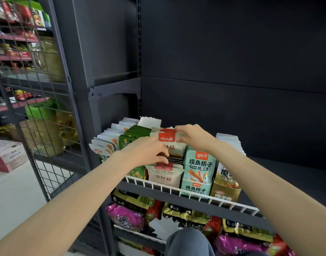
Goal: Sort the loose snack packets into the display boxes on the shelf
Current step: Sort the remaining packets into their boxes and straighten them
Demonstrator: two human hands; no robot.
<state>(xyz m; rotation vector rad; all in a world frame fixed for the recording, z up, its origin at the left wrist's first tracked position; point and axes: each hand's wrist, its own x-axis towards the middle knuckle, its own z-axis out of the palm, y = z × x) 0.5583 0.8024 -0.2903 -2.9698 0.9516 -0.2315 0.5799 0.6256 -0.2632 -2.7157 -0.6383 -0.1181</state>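
Note:
A row of display boxes stands on the dark shelf behind a white wire rail (177, 190). In the middle box (165, 177), white with red labels, stand white snack packets (172, 145) with red tops. My left hand (149, 152) reaches into this box from the left, its fingers curled around the lower front of the packets. My right hand (193, 135) pinches their top edges from the right. To the left are green packets (134, 134) and white packets (106, 143); to the right a teal box (198, 170) and a gold box (226, 191).
The shelf's right part (288, 174) is bare dark metal under a dark back panel. Below the rail lie gold, purple and red snack bags (127, 217). A wire mesh panel (38, 89) and cartons stand at the left. My knee (188, 241) shows at the bottom.

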